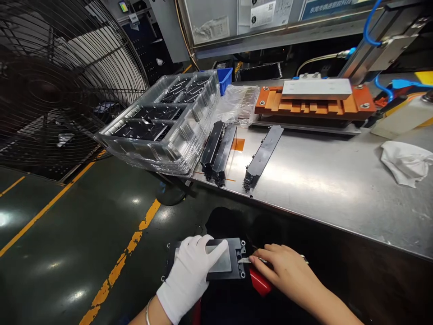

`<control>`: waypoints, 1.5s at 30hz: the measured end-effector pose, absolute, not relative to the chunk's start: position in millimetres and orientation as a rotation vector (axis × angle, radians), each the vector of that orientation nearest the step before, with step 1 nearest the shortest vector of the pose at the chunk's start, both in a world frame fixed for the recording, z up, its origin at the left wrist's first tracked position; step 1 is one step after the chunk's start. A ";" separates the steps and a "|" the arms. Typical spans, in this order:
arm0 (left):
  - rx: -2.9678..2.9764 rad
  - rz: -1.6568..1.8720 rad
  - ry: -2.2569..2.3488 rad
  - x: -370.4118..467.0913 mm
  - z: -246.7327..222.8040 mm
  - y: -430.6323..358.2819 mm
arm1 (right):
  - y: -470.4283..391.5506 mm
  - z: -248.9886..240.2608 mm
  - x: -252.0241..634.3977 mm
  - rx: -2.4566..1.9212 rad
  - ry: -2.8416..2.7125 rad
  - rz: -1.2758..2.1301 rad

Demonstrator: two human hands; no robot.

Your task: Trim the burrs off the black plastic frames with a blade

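My left hand point(192, 271), in a white glove, grips a black rectangular plastic part point(237, 246) with a grey panel on its upper face. The thumb lies across the panel, and the fingers reach over the far edge. My bare right hand point(284, 266) is closed around a slim craft knife point(243, 260). Its metal blade points left and meets the part's right end, between two corner rings; whether it is cutting there I cannot tell. Most of the knife's handle is hidden by the fingers. Below the right hand, a glossy red object point(260, 280) shows in part.
Long black parts point(265, 151) stand stacked on the steel bench point(321, 176). Clear plastic trays point(162, 146) with black parts overhang its left end. Behind are an orange fixture point(318, 108) and a white cloth point(406, 162). A large fan point(61, 85) stands left.
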State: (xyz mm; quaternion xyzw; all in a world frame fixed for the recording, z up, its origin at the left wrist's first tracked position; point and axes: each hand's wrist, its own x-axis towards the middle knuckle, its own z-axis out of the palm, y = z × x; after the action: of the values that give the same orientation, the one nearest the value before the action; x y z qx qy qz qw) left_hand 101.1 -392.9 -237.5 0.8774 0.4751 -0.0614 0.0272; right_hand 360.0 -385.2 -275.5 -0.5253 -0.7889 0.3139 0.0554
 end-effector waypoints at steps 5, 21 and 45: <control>2.700 -0.211 1.475 100.8 -237.0 -392.8 | -386.9 -275.9 359.9 -1.647 -2.336 0.952; 2.729 -0.188 1.476 104.6 -240.7 -395.0 | -392.6 -296.0 323.1 -1.493 -1.215 1.620; 2.634 -0.004 1.538 100.6 -243.5 -395.3 | -390.8 -295.3 322.0 -1.403 -1.029 1.703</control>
State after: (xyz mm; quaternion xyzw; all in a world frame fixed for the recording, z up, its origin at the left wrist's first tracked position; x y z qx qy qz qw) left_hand 100.6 -395.3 -243.5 0.8626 0.5037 -0.0012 0.0458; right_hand 322.0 -390.8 -295.3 -0.5406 -0.3965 0.6562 0.3462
